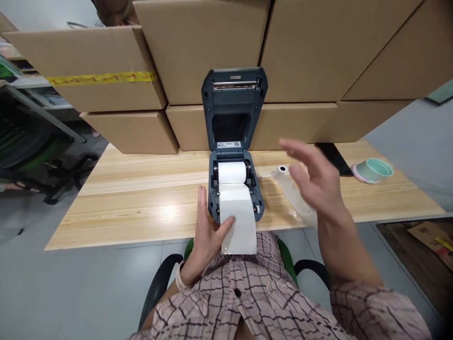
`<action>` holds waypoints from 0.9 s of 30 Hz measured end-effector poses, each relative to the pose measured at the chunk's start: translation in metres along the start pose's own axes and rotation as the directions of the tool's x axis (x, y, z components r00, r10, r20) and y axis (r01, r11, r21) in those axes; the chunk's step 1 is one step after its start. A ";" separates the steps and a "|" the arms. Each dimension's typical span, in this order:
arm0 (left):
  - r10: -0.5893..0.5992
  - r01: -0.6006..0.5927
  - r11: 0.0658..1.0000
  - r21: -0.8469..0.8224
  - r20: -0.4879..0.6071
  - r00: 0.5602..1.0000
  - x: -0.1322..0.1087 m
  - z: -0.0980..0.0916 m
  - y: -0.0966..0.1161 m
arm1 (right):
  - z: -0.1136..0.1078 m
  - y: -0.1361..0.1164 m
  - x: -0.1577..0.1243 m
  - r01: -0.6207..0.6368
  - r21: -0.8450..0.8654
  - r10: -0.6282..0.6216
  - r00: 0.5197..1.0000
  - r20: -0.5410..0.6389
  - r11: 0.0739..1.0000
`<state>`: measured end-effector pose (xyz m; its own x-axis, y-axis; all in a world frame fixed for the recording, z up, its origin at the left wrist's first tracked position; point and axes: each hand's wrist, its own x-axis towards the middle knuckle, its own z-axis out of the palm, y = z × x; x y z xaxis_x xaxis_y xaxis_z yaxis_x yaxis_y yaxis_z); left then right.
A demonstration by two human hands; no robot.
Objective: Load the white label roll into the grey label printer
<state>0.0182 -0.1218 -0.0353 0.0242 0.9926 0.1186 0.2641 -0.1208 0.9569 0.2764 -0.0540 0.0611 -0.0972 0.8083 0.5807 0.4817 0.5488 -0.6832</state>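
Note:
A dark grey label printer (pixel 259 200) stands on the wooden table with its lid (pixel 230 113) tipped up and back. Inside it sits a white label roll (pixel 231 173), and a strip of label paper (pixel 239 231) runs from it over the front edge toward my lap. My left hand (pixel 208 236) is at the printer's front left, its fingers stretched along the side and its thumb lying on the strip. To the printer's right, my right hand (pixel 316 182) is raised above the table, slightly blurred, fingers apart and nothing in it.
Cardboard boxes (pixel 212 42) are stacked along the back of the table (pixel 141 193). On the right lie a small roll with a translucent strip (pixel 288 189), a black flat object (pixel 334 158) and a mint-green round container (pixel 378 169). Part of a person's head (pixel 115 10) shows behind the boxes.

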 end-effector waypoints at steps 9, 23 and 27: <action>-0.191 0.181 0.914 -0.362 0.008 0.981 -0.002 0.011 -0.002 | 0.036 0.041 0.181 -0.180 0.173 0.149 0.972 0.180 0.968; 0.038 -0.070 0.927 -0.369 -0.093 0.995 0.007 -0.003 -0.009 | 0.064 0.001 -0.068 0.299 -0.098 -0.286 0.950 0.126 0.949; 0.039 -0.083 0.961 -0.265 -0.166 0.985 0.030 -0.005 0.008 | 0.088 0.010 -0.087 0.263 -0.058 -0.268 0.956 -0.115 0.963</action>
<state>0.0167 -0.0929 -0.0225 -0.1263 0.9720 0.1981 -0.0039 -0.2002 0.9797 0.2130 -0.0997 -0.0355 -0.1222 0.6013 0.7896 0.4886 0.7290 -0.4795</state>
